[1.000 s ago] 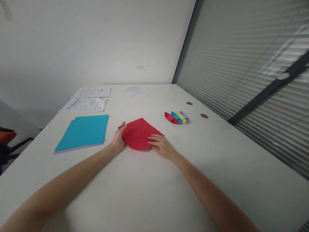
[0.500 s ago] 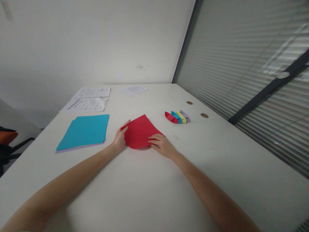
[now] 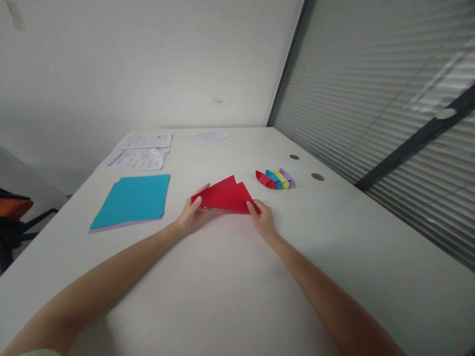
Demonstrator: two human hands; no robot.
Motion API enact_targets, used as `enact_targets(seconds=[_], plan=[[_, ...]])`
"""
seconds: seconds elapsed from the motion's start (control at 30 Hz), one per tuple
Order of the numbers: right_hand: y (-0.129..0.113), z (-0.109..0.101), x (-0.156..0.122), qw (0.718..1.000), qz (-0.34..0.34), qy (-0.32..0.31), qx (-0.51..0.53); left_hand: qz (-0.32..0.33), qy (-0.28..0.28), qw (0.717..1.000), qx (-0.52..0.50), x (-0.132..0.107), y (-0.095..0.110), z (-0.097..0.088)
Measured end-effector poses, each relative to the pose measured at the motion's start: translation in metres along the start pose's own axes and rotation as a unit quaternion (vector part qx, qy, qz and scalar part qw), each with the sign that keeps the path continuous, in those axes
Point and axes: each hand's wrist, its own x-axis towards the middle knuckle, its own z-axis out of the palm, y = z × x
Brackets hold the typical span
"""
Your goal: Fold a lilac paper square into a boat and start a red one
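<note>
A sheet of red paper [image 3: 226,194] is bent over on itself, its near edge doubled and two offset points showing at the far side. My left hand [image 3: 193,207] pinches its left corner, thumb on top. At the right end, my right hand [image 3: 262,216] is closed on the paper with the thumb over it. Beyond my right hand lie small folded paper boats, a red one [image 3: 266,179], a blue one [image 3: 273,179], a yellow one [image 3: 281,179] and a purple one [image 3: 287,177], side by side.
A stack of blue paper sheets [image 3: 131,201] lies left of my hands, with a purple edge beneath it. Printed pages [image 3: 137,159] and another printed sheet [image 3: 208,138] are farther back on the white table [image 3: 222,287]. Window blinds [image 3: 371,109] border the right side.
The red sheet was lying nearly flat with its near edge curling; now it is folded over into a roughly triangular shape. My right hand has shifted slightly right and grips the corner.
</note>
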Motion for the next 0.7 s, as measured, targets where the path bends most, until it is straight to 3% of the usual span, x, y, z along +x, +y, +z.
enact_targets(seconds=[0.13, 0.43, 0.7], plan=[[0.0012, 0.0003, -0.0005, 1.000, 0.009, 0.010, 0.008, -0.008, 0.012, 1.000, 0.023, -0.0016, 0.0020, 0.0039], [-0.0006, 0.0013, 0.0001, 0.999, 0.021, -0.009, 0.027, -0.015, 0.112, 0.990, 0.088, 0.0016, 0.0007, 0.0076], [0.0020, 0.0034, -0.0008, 1.000, 0.014, -0.021, 0.003, -0.018, 0.121, 0.988, 0.098, 0.0032, -0.0025, 0.0043]])
